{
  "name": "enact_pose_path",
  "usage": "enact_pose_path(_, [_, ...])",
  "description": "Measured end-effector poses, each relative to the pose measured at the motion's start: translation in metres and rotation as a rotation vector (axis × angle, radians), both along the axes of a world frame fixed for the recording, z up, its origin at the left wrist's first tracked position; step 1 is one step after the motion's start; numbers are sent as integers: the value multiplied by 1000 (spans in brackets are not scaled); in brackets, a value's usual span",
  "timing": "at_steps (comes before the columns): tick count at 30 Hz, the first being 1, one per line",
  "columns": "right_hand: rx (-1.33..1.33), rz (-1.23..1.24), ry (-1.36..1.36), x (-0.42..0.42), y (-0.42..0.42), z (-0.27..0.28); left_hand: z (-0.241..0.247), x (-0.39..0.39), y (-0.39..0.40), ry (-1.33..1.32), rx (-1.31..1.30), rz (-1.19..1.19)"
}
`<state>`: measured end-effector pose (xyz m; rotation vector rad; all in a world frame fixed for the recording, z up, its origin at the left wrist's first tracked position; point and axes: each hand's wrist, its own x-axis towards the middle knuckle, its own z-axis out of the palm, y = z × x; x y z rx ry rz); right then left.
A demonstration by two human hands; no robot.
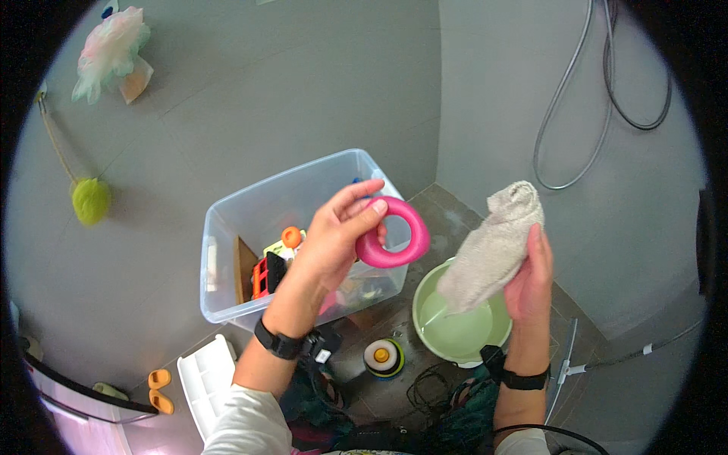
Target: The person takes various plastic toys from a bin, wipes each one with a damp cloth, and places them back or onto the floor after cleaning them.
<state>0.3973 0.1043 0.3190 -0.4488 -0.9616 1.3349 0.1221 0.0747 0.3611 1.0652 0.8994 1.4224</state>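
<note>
My left hand (pixel 347 227) grips a pink plastic ring (pixel 420 242) between thumb and fingers, above the near right part of a clear plastic storage bin (pixel 213 310). A damp-looking light grey cloth (pixel 492 250) is in my right hand (pixel 532 278), its lower end over a pale green basin (pixel 463 335) with water in it. Inside the bin lie an orange round piece (pixel 291 236), a red and black toy (pixel 267 275), a brown board (pixel 244 267) and other toys. On the floor between bin and basin stands a stack of rings (pixel 382 358) with a yellow centre.
A white divided tray (pixel 207 381) lies at the lower left, beside orange slippers (pixel 160 391). A squeegee (pixel 564 369) stands by the right wall. A shower hose (pixel 546 142) hangs above it. A mesh bath puff (pixel 114 51) and a green puff (pixel 91 201) hang on the left wall.
</note>
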Motion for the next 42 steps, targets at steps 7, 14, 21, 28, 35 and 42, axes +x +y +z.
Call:
enact_pose_path(7, [232,30,-424,-53,-27,6,-24,44,3,182,94,215])
enact_pose_path(14, [692,-678,-1085,-93,-24,-34,-62,70,-6,145,148,252])
enact_pose_path(21, [139,-450,-829,-78,-6,-34,-73,86,-30,452,328,313])
enact_pose_path(28, [39,-227,-586,-87,-32,-39,-78,73,-26,122,84,219])
enact_pose_path(35, [144,-408,-660,-111,-32,-55,-87,61,-37,311,245,355])
enact_pose_path(42, [-465,390,69,-136,-43,-68,-98,6,-72,405,542,350])
